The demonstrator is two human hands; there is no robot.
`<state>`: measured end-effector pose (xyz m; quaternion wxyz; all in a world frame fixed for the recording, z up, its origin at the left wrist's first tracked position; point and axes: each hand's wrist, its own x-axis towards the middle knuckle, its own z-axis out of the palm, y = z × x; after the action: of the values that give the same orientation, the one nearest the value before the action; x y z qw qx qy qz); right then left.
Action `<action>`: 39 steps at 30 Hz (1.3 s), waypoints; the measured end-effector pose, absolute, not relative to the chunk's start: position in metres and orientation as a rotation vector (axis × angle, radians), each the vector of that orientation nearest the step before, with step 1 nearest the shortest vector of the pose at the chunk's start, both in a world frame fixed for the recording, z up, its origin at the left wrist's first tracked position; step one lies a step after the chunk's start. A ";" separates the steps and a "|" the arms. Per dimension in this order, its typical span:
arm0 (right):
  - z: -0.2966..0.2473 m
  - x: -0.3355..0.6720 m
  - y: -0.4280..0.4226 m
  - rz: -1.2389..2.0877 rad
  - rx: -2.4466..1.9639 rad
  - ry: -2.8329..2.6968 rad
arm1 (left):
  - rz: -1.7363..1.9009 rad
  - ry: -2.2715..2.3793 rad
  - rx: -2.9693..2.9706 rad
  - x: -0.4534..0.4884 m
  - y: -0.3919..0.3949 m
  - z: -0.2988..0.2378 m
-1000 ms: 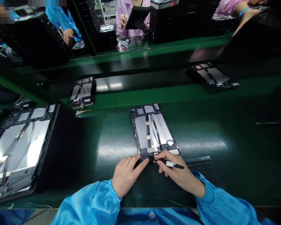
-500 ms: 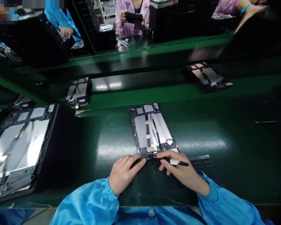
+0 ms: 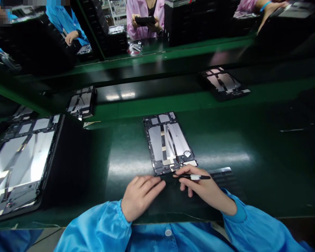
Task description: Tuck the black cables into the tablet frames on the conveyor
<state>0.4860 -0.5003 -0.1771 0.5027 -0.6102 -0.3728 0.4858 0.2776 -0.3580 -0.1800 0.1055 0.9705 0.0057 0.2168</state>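
Black-framed open tablet (image 3: 182, 141) on green bench (image 3: 220, 140), two hands, one slim tool

Clock centred on the tablet, twelve pointing away from the wearer.

Nine o'clock: tall dark stack (image 3: 72, 175), similar open panel (image 3: 43, 150) uppermost.

Ten o'clock, farther back: rear-left panel (image 3: 80, 103), inner side up.

Seven o'clock: left hand (image 3: 140, 197), fingers extended together, grasping nothing visible, just beside the near edge; contact cannot be told.

Centre: the tablet, lying flat, silver plates (image 3: 155, 140) and ribbon cables (image 3: 163, 141) exposed. Handling, by judgement: light, stiff, apt to slide, cables fragile; best held by the outer long sides, clear of the cables.

Five o'clock: right hand (image 3: 203, 189), thumb and fingers pinched round the slim tool (image 3: 195, 177), black and white, tip near the tablet's near edge.

One o'clock, farther back: rear-right panel (image 3: 223, 82), likewise open.
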 end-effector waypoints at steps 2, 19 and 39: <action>-0.181 0.487 -0.512 1.210 -1.497 -0.867 | 0.562 -0.129 2.837 0.275 -0.373 -0.180; -0.179 0.483 -0.521 1.234 -1.550 -1.058 | 0.417 -0.236 2.907 0.275 -0.393 -0.192; -0.159 0.512 -0.416 1.382 -1.548 -1.016 | 0.749 0.140 2.812 0.285 -0.342 -0.188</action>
<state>0.5122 -0.4163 -0.1590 0.4037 -0.6129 -0.4023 0.5473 0.2853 -0.3420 -0.1881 0.1138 0.9590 0.0476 0.2552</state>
